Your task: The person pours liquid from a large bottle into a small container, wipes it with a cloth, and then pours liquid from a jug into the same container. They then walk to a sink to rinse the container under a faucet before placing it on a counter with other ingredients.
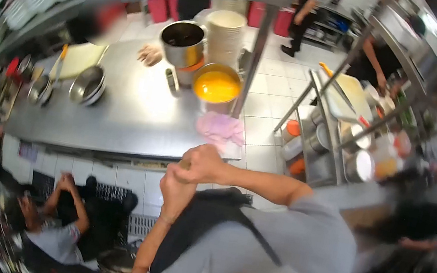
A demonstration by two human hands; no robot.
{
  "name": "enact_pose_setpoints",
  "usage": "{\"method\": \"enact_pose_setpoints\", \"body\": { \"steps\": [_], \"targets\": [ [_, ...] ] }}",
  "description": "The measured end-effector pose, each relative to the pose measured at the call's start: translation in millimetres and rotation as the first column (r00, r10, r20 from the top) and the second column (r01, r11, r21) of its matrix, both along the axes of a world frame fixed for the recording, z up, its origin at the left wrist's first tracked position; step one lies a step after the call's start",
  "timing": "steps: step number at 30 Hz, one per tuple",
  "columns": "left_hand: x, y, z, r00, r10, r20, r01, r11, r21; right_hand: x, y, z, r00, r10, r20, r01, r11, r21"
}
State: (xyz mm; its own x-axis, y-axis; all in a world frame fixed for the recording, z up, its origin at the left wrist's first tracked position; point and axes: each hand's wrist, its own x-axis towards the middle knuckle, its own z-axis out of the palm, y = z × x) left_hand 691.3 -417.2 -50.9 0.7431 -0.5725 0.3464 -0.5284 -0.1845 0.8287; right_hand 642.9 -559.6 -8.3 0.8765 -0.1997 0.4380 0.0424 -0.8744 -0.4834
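My left hand point(177, 188) and my right hand point(206, 163) are closed in fists, one against the other, in front of my chest at the counter's near edge. A small tan bit point(185, 164) shows between them; what it is I cannot make out. Just beyond my fists a crumpled pink cloth point(221, 129) lies on the counter corner. Behind the cloth stands a pot of orange liquid point(216, 85). Beside that pot, a steel pot with dark contents point(182, 42) sits higher up, with a pale lumpy item point(150, 55) to its left.
On the steel counter point(117, 119) are nested metal bowls point(87, 85), a cutting board point(78, 61) and a stack of white tubs point(225, 33). A shelf post point(258, 56) rises at the corner. A rack point(317, 153) stands right. Other people are nearby, one person point(60, 237) at lower left.
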Motion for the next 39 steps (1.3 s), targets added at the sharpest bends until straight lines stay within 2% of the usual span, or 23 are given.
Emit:
{"method": "enact_pose_setpoints", "body": {
  "steps": [2,8,10,11,12,14,15,17,18,19,20,21,22,23,24,25,26,30,32,33,35,37,39],
  "targets": [
    [0.4,1.2,17.4,0.999,-0.011,-0.050,0.011,1.000,0.006,0.2,-0.2,7.8,0.998,0.016,0.060,-0.021,0.995,0.095],
    [2.5,-0.9,38.7,0.955,-0.193,-0.226,0.181,0.981,-0.075,-1.5,0.1,31.7,0.986,0.054,0.159,-0.076,0.987,0.138],
    [6.3,0.0,46.1,0.849,-0.318,-0.423,0.290,0.948,-0.131,-3.1,-3.5,40.0,0.970,0.128,0.204,-0.154,0.981,0.117],
    [9.2,0.9,50.9,0.822,-0.368,-0.435,0.336,0.930,-0.152,-2.7,-6.8,46.4,0.960,0.163,0.228,-0.191,0.976,0.103],
    [12.1,1.8,55.7,0.791,-0.416,-0.448,0.380,0.909,-0.174,-2.8,-10.4,56.9,0.965,0.234,0.121,-0.242,0.969,0.052],
    [18.8,1.0,63.5,0.803,-0.508,-0.313,0.472,0.862,-0.187,-3.4,-21.6,83.8,0.935,0.340,-0.104,-0.344,0.939,-0.024],
    [25.7,3.5,57.5,0.783,-0.528,-0.327,0.493,0.849,-0.190,-3.5,-28.3,93.2,0.907,0.407,-0.110,-0.411,0.912,-0.016],
    [22.0,1.0,58.8,0.816,-0.459,-0.352,0.420,0.888,-0.185,-1.6,-38.9,104.0,0.832,0.541,-0.120,-0.544,0.839,0.013],
    [21.0,0.6,58.4,0.833,-0.418,-0.362,0.377,0.908,-0.182,-0.3,-45.5,105.5,0.797,0.600,-0.068,-0.602,0.798,-0.011],
    [24.4,2.1,51.3,0.848,-0.383,-0.366,0.376,0.922,-0.093,0.9,-52.0,106.2,0.755,0.656,-0.017,-0.656,0.754,-0.041],
    [22.0,0.4,47.1,0.881,-0.370,-0.296,0.361,0.929,-0.086,-0.1,-54.8,106.5,0.705,0.708,0.030,-0.705,0.705,-0.076],
    [15.7,-4.8,52.9,0.908,-0.354,-0.225,0.345,0.935,-0.082,-3.9,-48.1,108.0,0.724,0.664,0.187,-0.663,0.745,-0.074],
    [11.2,-7.0,55.4,0.931,-0.333,-0.152,0.324,0.943,-0.079,-9.3,-40.4,108.2,0.835,0.550,0.039,-0.546,0.834,-0.078],
    [15.8,-9.4,45.0,0.902,-0.374,-0.214,0.360,0.927,-0.103,-12.5,-32.9,108.1,0.903,0.416,-0.108,-0.427,0.898,-0.103],
    [16.6,-7.9,37.7,0.919,-0.355,-0.171,0.345,0.935,-0.082,-14.0,-27.7,106.3,0.931,0.269,-0.249,-0.310,0.939,-0.146],
    [16.9,-7.6,32.9,0.934,-0.334,-0.127,0.328,0.943,-0.062,-13.8,-27.3,96.2,0.950,0.195,-0.243,-0.246,0.948,-0.201],
    [16.6,-7.0,33.2,0.947,-0.310,-0.080,0.307,0.951,-0.044,-13.8,-26.2,88.0,0.946,0.191,-0.262,-0.242,0.954,-0.179],
    [8.6,-5.9,45.1,0.964,-0.257,-0.072,0.262,0.962,0.072,-14.8,-27.6,73.0,0.932,0.200,-0.301,-0.245,0.962,-0.122],
    [4.7,-14.9,34.0,0.930,-0.275,-0.245,0.244,0.958,-0.150,-18.2,-28.7,71.4,0.908,0.289,-0.304,-0.329,0.940,-0.089],
    [6.9,-11.7,31.5,0.927,-0.264,-0.265,0.250,0.964,-0.087,-21.5,-32.5,75.5,0.879,0.365,-0.308,-0.404,0.912,-0.072],
    [13.4,-1.7,23.6,0.929,-0.255,-0.268,0.268,0.963,0.014,-25.5,-35.7,84.1,0.823,0.518,-0.233,-0.496,0.856,0.149],
    [15.5,2.2,18.6,0.930,-0.247,-0.272,0.262,0.965,0.018,-31.3,-31.7,93.3,0.813,0.536,-0.229,-0.448,0.826,0.342],
    [12.0,2.3,19.4,0.931,-0.209,-0.301,0.209,0.977,-0.033,-32.7,-40.2,87.9,0.859,0.508,-0.070,-0.460,0.823,0.332]
  ]
}}
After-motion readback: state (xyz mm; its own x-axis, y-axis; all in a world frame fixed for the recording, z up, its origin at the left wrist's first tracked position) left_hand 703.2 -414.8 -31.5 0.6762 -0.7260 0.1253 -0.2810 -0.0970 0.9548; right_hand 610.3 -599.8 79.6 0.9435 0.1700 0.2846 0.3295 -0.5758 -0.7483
